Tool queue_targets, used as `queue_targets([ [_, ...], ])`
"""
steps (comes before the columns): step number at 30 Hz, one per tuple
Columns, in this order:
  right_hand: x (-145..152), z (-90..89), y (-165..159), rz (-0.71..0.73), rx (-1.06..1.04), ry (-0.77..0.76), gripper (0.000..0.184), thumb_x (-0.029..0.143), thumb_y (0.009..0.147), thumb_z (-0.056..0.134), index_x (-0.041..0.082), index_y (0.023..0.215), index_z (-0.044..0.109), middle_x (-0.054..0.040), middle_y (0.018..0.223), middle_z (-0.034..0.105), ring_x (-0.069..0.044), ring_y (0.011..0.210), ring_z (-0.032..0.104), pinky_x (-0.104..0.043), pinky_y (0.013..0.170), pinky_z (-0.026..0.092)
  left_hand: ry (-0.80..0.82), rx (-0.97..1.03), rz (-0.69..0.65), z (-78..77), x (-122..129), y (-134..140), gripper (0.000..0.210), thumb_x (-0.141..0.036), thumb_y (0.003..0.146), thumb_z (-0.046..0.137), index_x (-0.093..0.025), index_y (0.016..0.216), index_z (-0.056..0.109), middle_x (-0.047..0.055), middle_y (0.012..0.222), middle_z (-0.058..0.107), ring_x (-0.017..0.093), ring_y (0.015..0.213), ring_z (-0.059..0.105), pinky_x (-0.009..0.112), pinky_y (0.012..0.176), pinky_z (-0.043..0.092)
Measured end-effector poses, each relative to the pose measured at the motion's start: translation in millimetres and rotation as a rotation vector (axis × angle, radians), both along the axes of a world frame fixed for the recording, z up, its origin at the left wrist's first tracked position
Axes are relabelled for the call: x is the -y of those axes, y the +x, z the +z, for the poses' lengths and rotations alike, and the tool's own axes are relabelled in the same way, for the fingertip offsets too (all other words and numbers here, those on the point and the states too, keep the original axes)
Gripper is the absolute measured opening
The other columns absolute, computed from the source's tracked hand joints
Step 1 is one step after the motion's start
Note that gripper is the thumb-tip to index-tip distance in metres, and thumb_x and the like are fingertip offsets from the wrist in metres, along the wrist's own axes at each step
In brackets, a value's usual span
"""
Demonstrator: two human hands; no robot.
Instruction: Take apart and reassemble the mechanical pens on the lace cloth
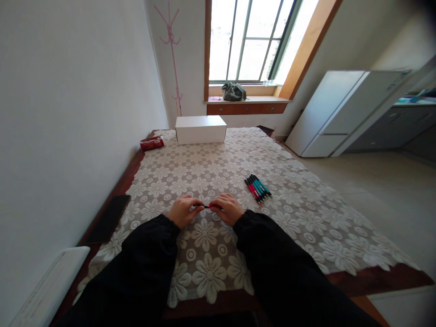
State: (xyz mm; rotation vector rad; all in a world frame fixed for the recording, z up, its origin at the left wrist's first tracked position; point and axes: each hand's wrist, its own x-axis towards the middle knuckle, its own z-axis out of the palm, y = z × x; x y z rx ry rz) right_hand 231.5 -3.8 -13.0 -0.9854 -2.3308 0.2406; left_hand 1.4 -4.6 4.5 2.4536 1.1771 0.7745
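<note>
My left hand (184,210) and my right hand (227,208) meet over the tablecloth, each with its fingers pinched on one end of a slim black-and-red pen (206,207). Only the short middle stretch of it shows between my fingertips; the rest is hidden in my hands. Ahead and to the right of my right hand lies a row of pens (258,188), side by side and slanted, some red, some teal, with black ends.
A lace tablecloth (207,272) with flowers covers the wooden table. A white box (200,131) stands at the far end, beside a red packet (151,143). A dark flat slab (108,219) lies at the left edge, near the wall. A fridge (332,113) stands beyond, right.
</note>
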Motion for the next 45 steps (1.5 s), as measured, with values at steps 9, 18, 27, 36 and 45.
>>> queue_targets([
  [9, -0.5, -1.9, -0.7, -0.003, 0.031, -0.002, 0.014, 0.031, 0.093, 0.055, 0.022, 0.096, 0.066, -0.0034, 0.084, 0.070, -0.018, 0.082, 0.060, -0.034, 0.082, 0.041, 0.052, 0.078, -0.018, -2.3, -0.2, 0.4, 0.012, -0.030, 0.082, 0.067, -0.023, 0.092, 0.069, 0.001, 0.084, 0.069, 0.016, 0.083, 0.062, 0.029, 0.078, 0.048],
  [18, -0.5, -2.2, -0.7, -0.017, 0.022, -0.030, 0.011, 0.032, 0.090, 0.060, 0.021, 0.092, 0.062, -0.0024, 0.082, 0.068, -0.017, 0.081, 0.060, -0.032, 0.084, 0.042, 0.048, 0.081, -0.001, -8.4, -2.6, -2.6, 0.013, -0.032, 0.082, 0.068, -0.022, 0.090, 0.070, 0.003, 0.084, 0.068, 0.017, 0.084, 0.062, 0.030, 0.077, 0.049],
  [27, 0.1, -1.5, -1.2, -0.033, 0.012, -0.024, 0.018, 0.035, 0.086, 0.065, 0.020, 0.096, 0.062, -0.0024, 0.081, 0.068, -0.017, 0.079, 0.060, -0.032, 0.082, 0.041, 0.054, 0.120, 0.006, -9.0, -2.5, -2.2, 0.013, -0.033, 0.082, 0.067, -0.021, 0.086, 0.070, 0.004, 0.083, 0.069, 0.018, 0.083, 0.063, 0.030, 0.077, 0.049],
  [36, -0.3, -1.8, -0.9, -0.029, 0.032, -0.025, 0.021, 0.039, 0.088, 0.063, 0.021, 0.097, 0.062, -0.0026, 0.081, 0.068, -0.018, 0.081, 0.061, -0.033, 0.083, 0.040, 0.062, 0.131, 0.017, -5.7, -0.7, -1.3, 0.013, -0.033, 0.081, 0.070, -0.021, 0.085, 0.070, 0.003, 0.081, 0.069, 0.017, 0.082, 0.063, 0.030, 0.077, 0.048],
  [45, 0.3, -1.3, -0.1, -0.050, 0.015, -0.014, 0.023, 0.041, 0.088, 0.062, 0.021, 0.099, 0.061, -0.0024, 0.082, 0.068, -0.017, 0.079, 0.059, -0.033, 0.082, 0.040, 0.060, 0.130, 0.019, -7.1, -1.5, -2.3, 0.012, -0.032, 0.082, 0.069, -0.021, 0.086, 0.070, 0.003, 0.082, 0.069, 0.018, 0.083, 0.063, 0.031, 0.077, 0.048],
])
